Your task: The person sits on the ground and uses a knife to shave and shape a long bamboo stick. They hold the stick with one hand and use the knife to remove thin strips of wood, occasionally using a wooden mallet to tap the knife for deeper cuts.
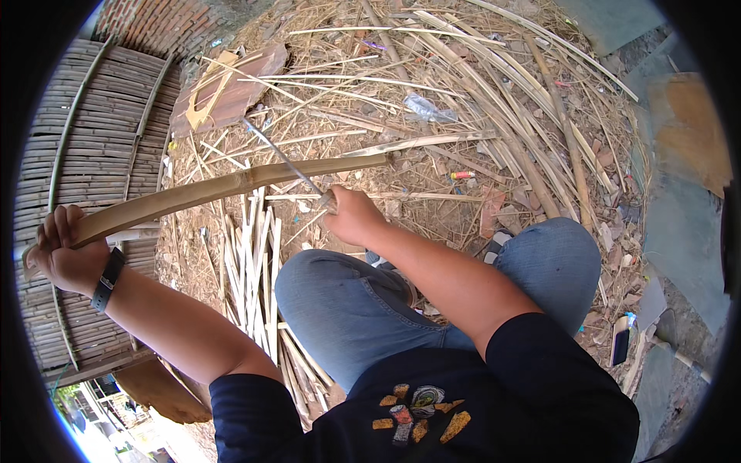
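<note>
My left hand (83,261) is wrapped round the left end of a long split bamboo piece (185,199), which stretches across in front of me. My right hand (356,219) grips the handle of a long, thin-bladed knife (272,145). Its blade points up and to the left, crossing the bamboo near the right end. Whether the edge touches or cuts into the bamboo cannot be made out. Below it, beside my knee, lies a pile of pale split bamboo strips (251,262).
Long bamboo poles and strips (494,100) litter the ground ahead. A slatted bamboo wall (93,116) stands at the left. Also around are a brown board (231,92), a clear plastic bottle (428,109), grey sheets (687,239) at the right and a phone (620,342).
</note>
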A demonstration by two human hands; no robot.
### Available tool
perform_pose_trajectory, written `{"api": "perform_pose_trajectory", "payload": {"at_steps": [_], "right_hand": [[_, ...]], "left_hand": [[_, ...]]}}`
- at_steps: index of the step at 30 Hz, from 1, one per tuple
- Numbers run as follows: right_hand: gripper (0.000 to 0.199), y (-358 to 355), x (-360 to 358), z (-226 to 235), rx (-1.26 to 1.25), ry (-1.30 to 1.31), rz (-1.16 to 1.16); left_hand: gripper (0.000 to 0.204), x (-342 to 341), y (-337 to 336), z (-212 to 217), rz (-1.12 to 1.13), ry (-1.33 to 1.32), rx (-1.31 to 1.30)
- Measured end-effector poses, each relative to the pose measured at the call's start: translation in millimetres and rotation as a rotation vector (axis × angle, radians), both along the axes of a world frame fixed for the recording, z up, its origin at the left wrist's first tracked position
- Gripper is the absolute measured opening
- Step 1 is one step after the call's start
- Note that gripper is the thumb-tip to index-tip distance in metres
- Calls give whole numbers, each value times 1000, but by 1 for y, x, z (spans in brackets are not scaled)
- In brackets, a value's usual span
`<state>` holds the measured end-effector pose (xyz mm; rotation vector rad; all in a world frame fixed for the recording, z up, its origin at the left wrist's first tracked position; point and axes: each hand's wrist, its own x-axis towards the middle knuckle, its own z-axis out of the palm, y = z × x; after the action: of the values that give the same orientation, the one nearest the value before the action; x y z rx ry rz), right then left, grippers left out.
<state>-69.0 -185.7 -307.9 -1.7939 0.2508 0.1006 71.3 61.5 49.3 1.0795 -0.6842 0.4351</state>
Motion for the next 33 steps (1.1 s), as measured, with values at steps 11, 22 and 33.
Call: {"api": "perform_pose_trajectory", "payload": {"at_steps": [11, 22, 33], "right_hand": [[33, -29, -9, -141, -144, 188, -162], [25, 6, 12, -36, -69, -359, -17], [35, 2, -9, -83, -102, 95, -120]], "left_hand": [[27, -1, 0, 7, -8, -9, 24], [31, 16, 26, 5, -27, 27, -7], [25, 16, 39, -9, 8, 55, -92]]}}
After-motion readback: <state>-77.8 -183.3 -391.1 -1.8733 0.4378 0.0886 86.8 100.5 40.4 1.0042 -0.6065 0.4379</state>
